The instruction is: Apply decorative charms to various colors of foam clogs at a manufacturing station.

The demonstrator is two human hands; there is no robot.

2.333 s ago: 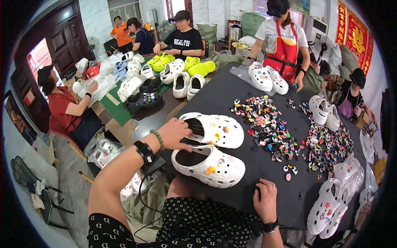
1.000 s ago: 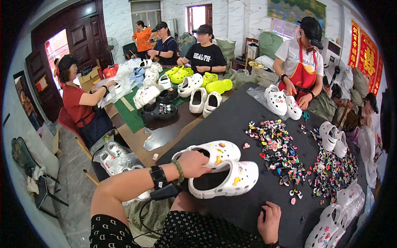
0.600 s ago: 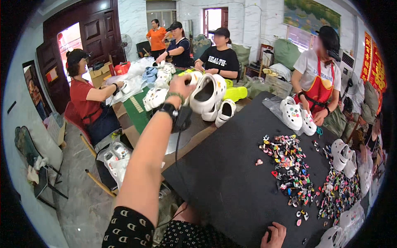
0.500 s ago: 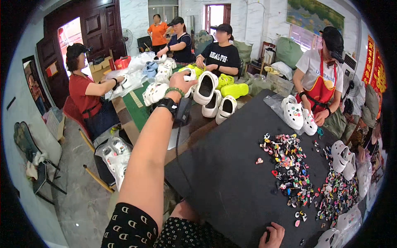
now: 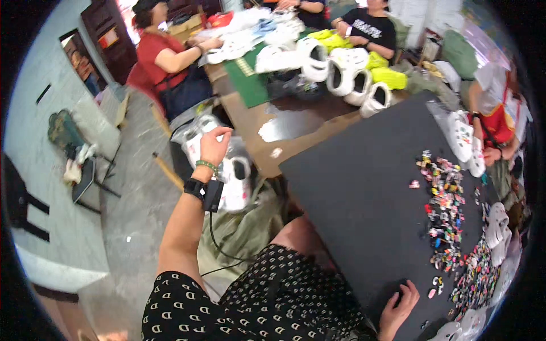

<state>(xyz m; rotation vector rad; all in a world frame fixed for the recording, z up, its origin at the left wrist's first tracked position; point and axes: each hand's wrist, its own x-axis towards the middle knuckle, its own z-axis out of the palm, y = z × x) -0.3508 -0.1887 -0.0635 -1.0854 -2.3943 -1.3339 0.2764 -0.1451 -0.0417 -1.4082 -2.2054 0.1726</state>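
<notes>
My left hand (image 5: 215, 146) down beside the table, fingers curled on a clear bag of white clogs (image 5: 224, 170) on the floor, grip closed on the bag top, my right hand (image 5: 398, 307) flat and open on the black mat (image 5: 364, 193), charms (image 5: 446, 219) well right.

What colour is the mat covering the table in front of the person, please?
The mat is black, with small multicoloured charms scattered on it, seen in the head view.
</notes>
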